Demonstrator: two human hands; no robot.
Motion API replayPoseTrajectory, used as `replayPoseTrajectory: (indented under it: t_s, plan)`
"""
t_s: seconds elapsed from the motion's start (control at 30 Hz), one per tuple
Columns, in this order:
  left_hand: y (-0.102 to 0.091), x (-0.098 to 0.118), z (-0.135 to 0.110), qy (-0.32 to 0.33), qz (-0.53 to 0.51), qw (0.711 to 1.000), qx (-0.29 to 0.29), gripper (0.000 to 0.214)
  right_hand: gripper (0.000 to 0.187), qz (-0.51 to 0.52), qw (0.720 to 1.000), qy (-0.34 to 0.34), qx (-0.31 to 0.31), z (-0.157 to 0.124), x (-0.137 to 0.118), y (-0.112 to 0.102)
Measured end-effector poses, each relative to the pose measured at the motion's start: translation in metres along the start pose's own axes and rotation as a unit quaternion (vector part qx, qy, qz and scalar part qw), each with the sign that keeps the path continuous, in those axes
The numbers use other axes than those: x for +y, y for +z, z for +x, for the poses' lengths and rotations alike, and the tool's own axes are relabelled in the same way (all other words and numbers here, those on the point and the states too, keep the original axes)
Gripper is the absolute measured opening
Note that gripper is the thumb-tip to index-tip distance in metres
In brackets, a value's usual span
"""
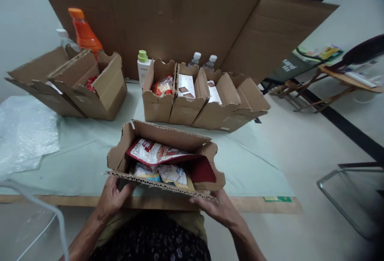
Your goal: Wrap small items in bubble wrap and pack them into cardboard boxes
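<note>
An open cardboard box (126, 155) sits at the near edge of the table, tilted toward me. Inside lie a red and white snack packet (154, 153) and smaller yellow and white packets (168, 174). My left hand (111, 198) grips the box's near left corner from below, fingers curled under the flap. My right hand (217, 208) holds the near right underside of the box, fingers pressed along its bottom edge.
A row of small open boxes (204, 103) with packets and cards stands mid-table, water bottles (195, 59) behind. A larger open box (90, 89) and an orange bottle (84, 33) stand at the left. Bubble wrap (27, 133) lies far left. A big cardboard sheet (180, 17) leans behind. A wooden chair (345, 77) stands at the right.
</note>
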State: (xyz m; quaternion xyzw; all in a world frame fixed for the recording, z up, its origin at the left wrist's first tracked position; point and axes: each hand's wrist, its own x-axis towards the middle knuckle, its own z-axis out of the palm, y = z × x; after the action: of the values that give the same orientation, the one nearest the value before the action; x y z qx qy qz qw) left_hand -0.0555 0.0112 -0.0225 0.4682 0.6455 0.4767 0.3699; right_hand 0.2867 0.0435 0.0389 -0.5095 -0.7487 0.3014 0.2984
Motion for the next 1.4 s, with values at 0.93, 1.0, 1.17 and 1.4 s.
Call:
replayPoseTrajectory:
  t_s: [0.93, 1.0, 1.17, 1.4]
  plan:
    - [-0.005, 0.012, 0.020, 0.101, 0.063, 0.991, 0.056, 0.033, 0.017, 0.052, 0.989, -0.135, 0.016, 0.094, -0.066, 0.086]
    - [-0.005, 0.004, 0.015, 0.132, 0.049, 0.987, 0.074, 0.032, 0.020, 0.047, 0.974, -0.215, -0.056, 0.126, -0.098, 0.110]
    - [0.002, -0.010, 0.012, 0.184, 0.041, 0.978, 0.092, 0.039, 0.025, -0.100, 0.894, -0.353, -0.256, 0.205, -0.177, 0.215]
    - [0.002, -0.011, 0.014, 0.251, 0.057, 0.962, 0.097, 0.043, 0.021, -0.273, 0.806, -0.422, -0.313, 0.267, -0.235, 0.345]
